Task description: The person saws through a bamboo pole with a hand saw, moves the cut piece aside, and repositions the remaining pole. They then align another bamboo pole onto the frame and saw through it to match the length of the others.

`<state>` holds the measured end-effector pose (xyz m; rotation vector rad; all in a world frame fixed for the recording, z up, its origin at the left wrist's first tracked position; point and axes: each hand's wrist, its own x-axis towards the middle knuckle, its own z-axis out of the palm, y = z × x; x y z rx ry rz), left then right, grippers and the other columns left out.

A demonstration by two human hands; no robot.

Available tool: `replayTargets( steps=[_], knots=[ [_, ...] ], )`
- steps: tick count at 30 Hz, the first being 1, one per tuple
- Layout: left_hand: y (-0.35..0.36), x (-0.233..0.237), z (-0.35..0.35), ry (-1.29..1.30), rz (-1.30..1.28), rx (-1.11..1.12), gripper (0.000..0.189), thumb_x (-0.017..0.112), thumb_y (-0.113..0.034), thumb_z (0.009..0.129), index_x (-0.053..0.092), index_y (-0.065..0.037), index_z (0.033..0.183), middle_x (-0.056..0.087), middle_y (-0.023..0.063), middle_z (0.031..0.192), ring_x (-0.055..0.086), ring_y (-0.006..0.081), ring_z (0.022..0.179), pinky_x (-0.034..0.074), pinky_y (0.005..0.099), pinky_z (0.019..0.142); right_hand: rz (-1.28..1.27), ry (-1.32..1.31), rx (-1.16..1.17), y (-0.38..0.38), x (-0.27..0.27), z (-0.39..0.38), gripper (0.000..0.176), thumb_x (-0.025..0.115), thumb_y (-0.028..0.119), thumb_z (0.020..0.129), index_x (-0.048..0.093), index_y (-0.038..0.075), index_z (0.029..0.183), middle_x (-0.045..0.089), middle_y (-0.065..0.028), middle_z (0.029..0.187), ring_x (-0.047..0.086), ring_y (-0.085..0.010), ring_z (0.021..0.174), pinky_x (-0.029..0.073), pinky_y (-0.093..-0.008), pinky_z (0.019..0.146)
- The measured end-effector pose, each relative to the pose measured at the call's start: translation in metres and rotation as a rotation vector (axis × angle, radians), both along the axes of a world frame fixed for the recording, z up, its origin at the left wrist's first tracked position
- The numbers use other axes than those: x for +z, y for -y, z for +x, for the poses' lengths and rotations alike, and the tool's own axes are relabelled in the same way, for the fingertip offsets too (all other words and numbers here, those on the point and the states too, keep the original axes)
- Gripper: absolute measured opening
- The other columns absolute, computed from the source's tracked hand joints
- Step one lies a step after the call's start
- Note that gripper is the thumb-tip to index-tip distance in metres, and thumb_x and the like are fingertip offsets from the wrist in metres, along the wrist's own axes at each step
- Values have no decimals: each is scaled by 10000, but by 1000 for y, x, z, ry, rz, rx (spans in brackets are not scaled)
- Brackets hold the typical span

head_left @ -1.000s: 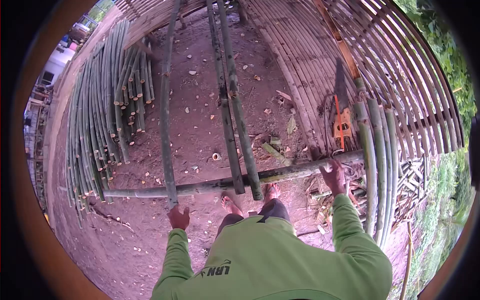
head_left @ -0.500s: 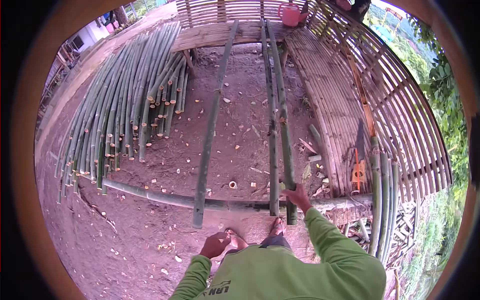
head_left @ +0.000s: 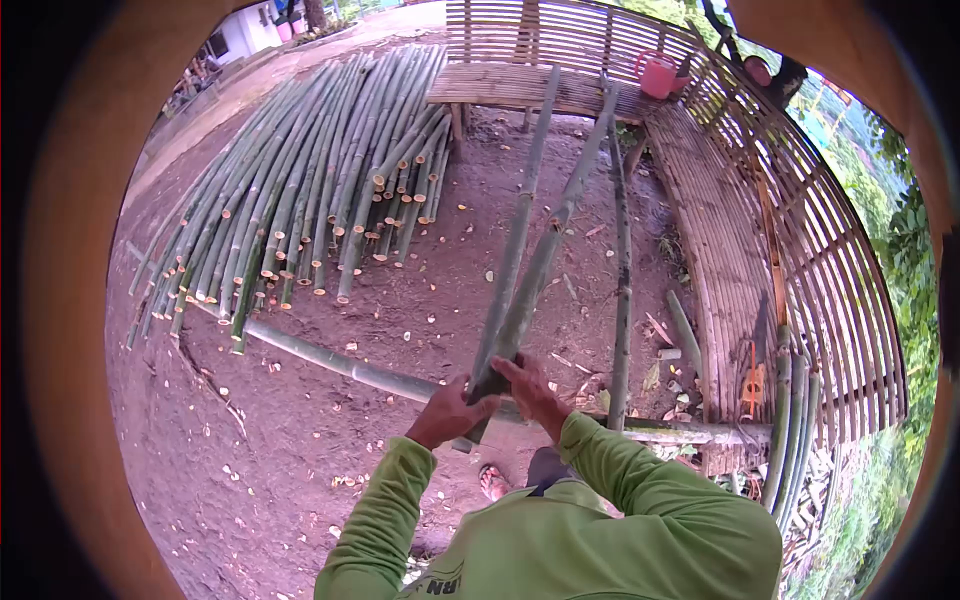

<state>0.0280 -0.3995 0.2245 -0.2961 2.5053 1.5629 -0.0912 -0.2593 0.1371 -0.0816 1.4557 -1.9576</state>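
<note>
Both hands grip the near end of one long green bamboo pole [head_left: 545, 255], lifted off the ground and reaching away to a slatted bamboo platform [head_left: 520, 85]. My left hand [head_left: 450, 412] holds it from the left, my right hand [head_left: 530, 390] from the right, close together. Beside it lie two more poles: one [head_left: 520, 215] just left, one [head_left: 622, 290] to the right, both resting on a thick cross pole [head_left: 330, 358] on the dirt.
A large pile of cut bamboo poles [head_left: 300, 190] covers the ground at left. A curved bamboo slat fence [head_left: 800, 230] runs along the right, with an orange-handled saw [head_left: 752, 380] and upright poles [head_left: 790, 420] near it. A pink watering can [head_left: 655, 72] stands far back.
My right hand moved from the cross pole onto a long pole's end. My left hand came up from my side to join it, and the pole's near end lifted.
</note>
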Motion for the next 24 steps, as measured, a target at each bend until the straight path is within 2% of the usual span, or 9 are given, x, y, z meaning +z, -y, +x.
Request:
replayTargets(
  steps=[2,4,6,9,10,14,17,20,24],
  knots=[
    [6,-1,13,242,76,84,572,740,-381,756,553,34,1102,642,112,769,631,201,713,504,357,676,-39,140,146,0,0,12,455,612,416,897,603,2,1085,654,-102,927,619,-162,766,506,-316,661],
    [20,-3,50,355,54,106,550,728,-378,770,554,21,1107,651,133,789,649,217,731,511,374,670,-5,213,207,-4,-19,-9,556,574,490,908,551,20,1203,639,-147,1071,631,-227,866,527,-359,743],
    [33,-15,105,318,-79,88,549,731,-395,770,555,17,1086,649,187,835,652,257,706,515,381,638,40,232,-34,-11,-62,-66,636,574,513,899,466,43,1314,621,-163,1118,622,-256,914,527,-401,786],
    [25,25,173,635,-35,186,581,756,-451,738,564,-17,1074,647,185,853,646,268,752,506,378,681,-73,228,-204,-15,-72,-152,735,582,597,854,379,72,1326,588,-152,1108,624,-274,838,522,-416,712],
    [24,5,211,540,-129,148,576,761,-466,729,576,-25,1051,652,193,877,653,296,766,505,388,686,-161,275,-229,-6,-71,-173,735,594,609,840,384,87,1312,587,-149,1072,618,-278,819,519,-424,690],
    [-10,1,272,591,-368,317,567,788,-490,632,611,-72,971,658,171,770,659,379,757,525,432,699,-128,403,-406,29,-63,-183,486,639,553,832,513,161,1090,526,-64,786,558,-232,690,502,-398,650],
    [-18,-26,305,618,-479,478,450,785,-447,604,641,-113,868,666,150,745,665,358,741,532,433,689,-64,475,-316,41,-53,-146,419,652,494,843,510,144,1025,531,-61,800,557,-234,693,507,-404,639],
    [-42,-55,348,676,-487,604,494,795,-475,589,650,-113,892,675,150,764,666,359,744,530,430,688,-131,544,-222,52,-74,-113,356,672,402,847,506,133,1011,528,-59,795,561,-232,683,508,-405,621],
    [-84,-91,395,830,-361,692,545,814,-496,575,654,-106,921,686,145,786,675,342,750,533,437,703,-98,441,19,82,-53,-80,292,664,324,857,499,128,997,540,-62,808,582,-251,690,524,-424,648]
  ],
)
